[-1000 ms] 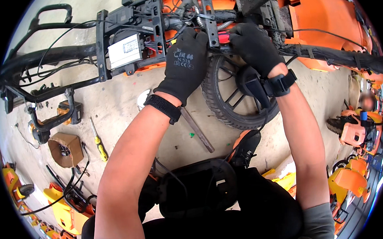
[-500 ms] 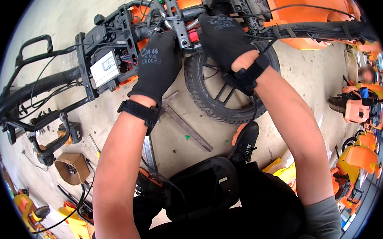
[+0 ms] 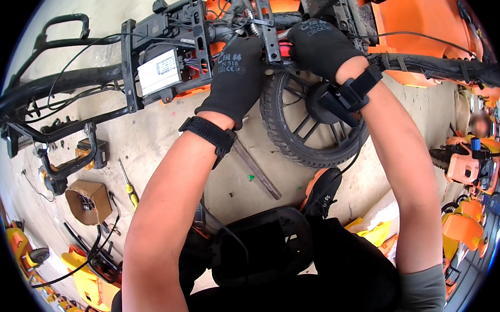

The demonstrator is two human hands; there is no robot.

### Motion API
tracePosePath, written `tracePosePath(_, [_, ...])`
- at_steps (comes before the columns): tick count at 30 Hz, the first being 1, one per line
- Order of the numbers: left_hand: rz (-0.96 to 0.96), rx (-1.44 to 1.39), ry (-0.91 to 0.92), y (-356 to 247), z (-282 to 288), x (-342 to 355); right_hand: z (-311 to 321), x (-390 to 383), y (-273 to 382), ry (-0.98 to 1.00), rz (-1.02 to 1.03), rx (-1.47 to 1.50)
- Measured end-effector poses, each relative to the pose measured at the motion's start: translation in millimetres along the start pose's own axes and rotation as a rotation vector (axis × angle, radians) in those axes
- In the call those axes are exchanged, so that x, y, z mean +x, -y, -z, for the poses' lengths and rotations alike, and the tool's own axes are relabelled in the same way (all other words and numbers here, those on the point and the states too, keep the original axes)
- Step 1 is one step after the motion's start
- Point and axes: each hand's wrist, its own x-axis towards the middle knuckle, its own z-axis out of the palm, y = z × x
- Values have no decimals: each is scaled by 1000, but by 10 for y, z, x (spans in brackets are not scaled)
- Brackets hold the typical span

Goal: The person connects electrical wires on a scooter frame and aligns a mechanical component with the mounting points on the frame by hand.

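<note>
My left hand (image 3: 234, 78), in a black glove, reaches into the vehicle's dark metal frame (image 3: 131, 66), left of a vertical perforated bracket (image 3: 266, 30). Its fingers are curled among cables; what they hold is hidden. My right hand (image 3: 320, 47), also gloved, is right of that bracket, fingers curled beside a red part (image 3: 284, 51), with whatever they grip out of sight. A silver controller box (image 3: 159, 72) with a white label and wires is left of my left hand. A spoked black wheel (image 3: 279, 127) lies below both hands.
On the floor lie a metal bar (image 3: 256, 169), a yellow-handled screwdriver (image 3: 130, 190), power tools (image 3: 93, 151) and a cardboard box (image 3: 88, 201). An orange body panel (image 3: 417, 17) is at upper right. Other orange and yellow vehicles (image 3: 462, 225) and a blurred-out person (image 3: 478, 125) are at the right.
The view swung and has come back close to its first position. My hands stay at the same part of the frame, the right one angled slightly higher than a second ago.
</note>
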Motion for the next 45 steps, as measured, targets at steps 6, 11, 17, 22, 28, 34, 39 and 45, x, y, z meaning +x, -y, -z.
tracePosePath(6, [93, 18, 180, -1, 114, 118, -30, 44, -51, 12, 9, 56])
tracePosePath(11, [78, -6, 176, 53, 128, 147, 29, 85, -38, 29, 78, 64])
tracePosePath(17, [27, 71, 195, 65, 113, 215, 44, 131, -44, 120, 5, -29])
tracePosePath(22, [41, 71, 257, 54, 166, 220, 170, 385, -31, 418, 52, 28])
tracePosePath(28, [-13, 169, 310, 86, 150, 265, 173, 467, -44, 492, 57, 1])
tracePosePath(34, [5, 125, 457, 108, 238, 331, -28, 433, -255, 506, 240, 91])
tracePosePath(39, [-20, 156, 456, 190, 217, 327, 138, 301, -51, 313, 29, 68])
tracePosePath(45, [-57, -28, 336, 193, 113, 281, 103, 331, -262, 336, 247, -67])
